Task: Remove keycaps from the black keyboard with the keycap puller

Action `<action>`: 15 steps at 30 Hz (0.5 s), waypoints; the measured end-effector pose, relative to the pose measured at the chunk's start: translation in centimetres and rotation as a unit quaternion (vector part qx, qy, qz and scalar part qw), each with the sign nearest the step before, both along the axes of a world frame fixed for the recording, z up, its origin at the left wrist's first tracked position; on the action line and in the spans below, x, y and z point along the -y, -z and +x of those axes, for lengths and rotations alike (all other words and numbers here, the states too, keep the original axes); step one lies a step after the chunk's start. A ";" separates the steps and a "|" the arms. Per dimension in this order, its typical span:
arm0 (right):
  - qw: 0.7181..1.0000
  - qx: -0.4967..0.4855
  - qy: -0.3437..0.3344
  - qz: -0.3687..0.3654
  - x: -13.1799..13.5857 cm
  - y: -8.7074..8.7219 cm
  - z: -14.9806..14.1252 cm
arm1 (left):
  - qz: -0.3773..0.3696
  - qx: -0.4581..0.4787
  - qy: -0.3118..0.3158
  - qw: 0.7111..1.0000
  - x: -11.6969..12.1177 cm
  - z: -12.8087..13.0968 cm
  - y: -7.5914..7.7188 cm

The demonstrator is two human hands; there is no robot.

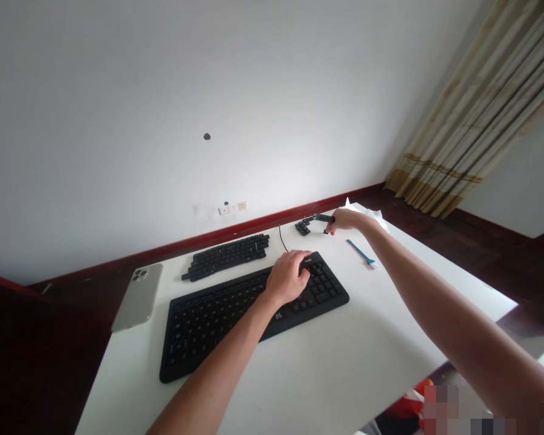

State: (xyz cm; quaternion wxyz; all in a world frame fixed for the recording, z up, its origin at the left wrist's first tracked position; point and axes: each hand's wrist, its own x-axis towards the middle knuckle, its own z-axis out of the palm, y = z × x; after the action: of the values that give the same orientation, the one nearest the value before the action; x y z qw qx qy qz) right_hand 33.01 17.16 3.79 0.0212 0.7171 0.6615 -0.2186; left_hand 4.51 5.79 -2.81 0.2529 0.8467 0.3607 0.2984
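A black keyboard (pixel 254 341) lies on the white table; many of its left-hand key positions are bare of caps, while the right end still shows keys. My left hand (pixel 289 277) rests on its upper right part, index finger stretched along the far edge and thumb apart; the other fingers are hidden. Farther right, my right hand (pixel 344 220) has its fingers closed on a slim black tool (pixel 324 218), whose exact kind I cannot make out. A small dark piece shows beneath those fingers. Loose black keycaps (pixel 303 228) lie left of the right hand.
Rows of loose keycaps (pixel 229 257) lie behind the keyboard. A phone (pixel 140 296) sits at the left edge. A blue pry tool or brush (pixel 360 252) lies at right, and white crumpled plastic (pixel 374 212) at the back corner. A cable (pixel 281 237) runs behind.
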 end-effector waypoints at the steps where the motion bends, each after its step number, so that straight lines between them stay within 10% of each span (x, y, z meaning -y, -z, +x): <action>1: 1.000 0.001 0.003 -0.005 -0.7 -0.1 0.1 | 0.000 -0.002 0.000 1.000 0.0 0.0 0.0; 15: 0.998 -0.044 0.036 -0.021 -3.5 1.9 2.0 | 0.005 -0.015 0.009 1.000 0.1 0.1 -0.3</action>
State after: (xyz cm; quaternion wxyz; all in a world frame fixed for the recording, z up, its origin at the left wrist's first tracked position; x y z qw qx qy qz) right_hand 35.04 20.66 1.90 -0.0004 0.7295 0.6309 -0.2643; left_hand 4.60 5.72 -2.48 0.2461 0.8554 0.3557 0.2850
